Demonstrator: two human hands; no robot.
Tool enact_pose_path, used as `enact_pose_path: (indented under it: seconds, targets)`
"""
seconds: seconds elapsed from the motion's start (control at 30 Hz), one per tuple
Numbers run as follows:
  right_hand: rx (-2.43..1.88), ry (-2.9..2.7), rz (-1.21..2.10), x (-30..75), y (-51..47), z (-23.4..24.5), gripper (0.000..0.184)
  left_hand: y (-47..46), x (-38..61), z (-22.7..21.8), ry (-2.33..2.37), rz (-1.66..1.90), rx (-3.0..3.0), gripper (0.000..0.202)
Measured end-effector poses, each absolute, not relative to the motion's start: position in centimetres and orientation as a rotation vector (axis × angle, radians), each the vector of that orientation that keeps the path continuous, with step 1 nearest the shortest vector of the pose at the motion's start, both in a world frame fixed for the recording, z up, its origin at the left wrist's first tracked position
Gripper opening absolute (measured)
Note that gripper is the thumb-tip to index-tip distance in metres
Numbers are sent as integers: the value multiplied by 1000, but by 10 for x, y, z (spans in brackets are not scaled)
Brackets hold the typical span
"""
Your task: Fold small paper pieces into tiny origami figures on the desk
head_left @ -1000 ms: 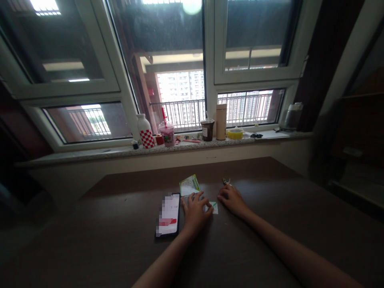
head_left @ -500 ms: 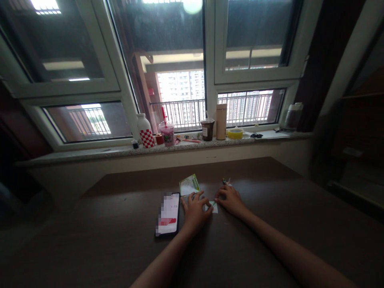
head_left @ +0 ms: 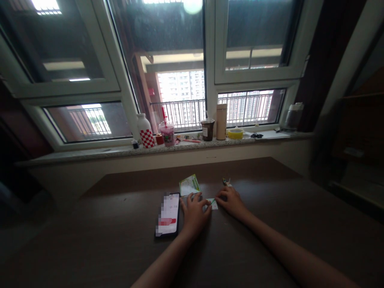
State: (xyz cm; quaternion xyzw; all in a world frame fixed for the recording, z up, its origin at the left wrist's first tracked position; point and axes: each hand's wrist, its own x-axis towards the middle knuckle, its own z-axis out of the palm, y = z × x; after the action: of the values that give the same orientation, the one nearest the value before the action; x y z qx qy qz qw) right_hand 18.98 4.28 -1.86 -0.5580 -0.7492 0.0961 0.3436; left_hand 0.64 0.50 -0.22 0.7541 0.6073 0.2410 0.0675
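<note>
A small folded piece of white and green paper (head_left: 212,203) lies on the dark brown table (head_left: 270,240), between my two hands. My left hand (head_left: 194,213) presses on its left end with the fingers bent. My right hand (head_left: 230,201) pinches its right end with curled fingers. A phone (head_left: 168,214) with a lit screen lies just left of my left hand. A green and white paper sheet (head_left: 189,185) lies just beyond my left hand. A tiny folded paper figure (head_left: 226,182) sits right behind my right hand.
A stone window sill (head_left: 120,151) runs behind the table. On it stand a red-checked bottle (head_left: 145,131), a pink drink cup (head_left: 167,133), a dark cup (head_left: 207,129), a tan flask (head_left: 221,121), yellow tape (head_left: 235,133), scissors (head_left: 256,135) and a kettle (head_left: 293,116).
Both hands have drawn slightly closer together on the small paper, and the paper has shifted a little away from me. Nothing else has moved.
</note>
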Motion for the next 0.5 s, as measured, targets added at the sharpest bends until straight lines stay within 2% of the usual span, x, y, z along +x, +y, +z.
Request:
enact_pose_path:
  seconds: [0.23,0.5]
  targets:
    - [-1560,-1991,143,182,40,-13,11,6,5,-3,1820,697,2299,19]
    - [-1606,-1999,204,181,40,-11,18,5,2,-4,1841,644,2333,21]
